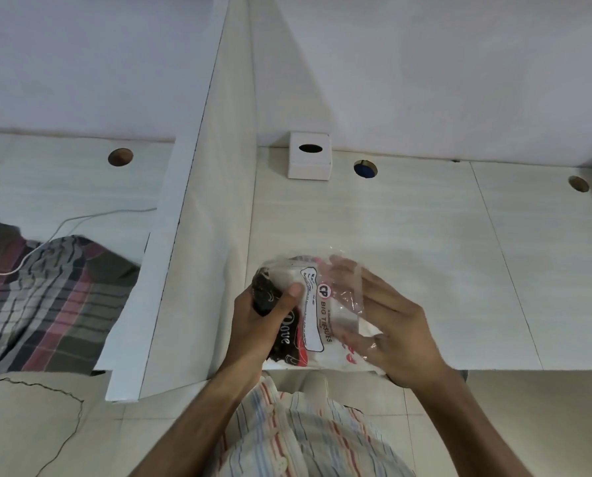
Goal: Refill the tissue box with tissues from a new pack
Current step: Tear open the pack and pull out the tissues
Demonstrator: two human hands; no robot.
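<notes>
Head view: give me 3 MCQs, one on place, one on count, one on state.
1. Where does the white tissue box stand?
A. at the back of the desk, against the wall
B. at the front edge
C. on the floor

2. How many round cable holes show in the desk surfaces?
A. one
B. two
C. three

3. How is the tissue pack held?
A. lying untouched
B. in both hands
C. in one hand only

Answers:
1 A, it sits by the rear wall, far from the hands.
2 C, one left of the divider, two right of it.
3 B, the left hand has a grip on its end, and the right hand is on its clear wrap.
</notes>
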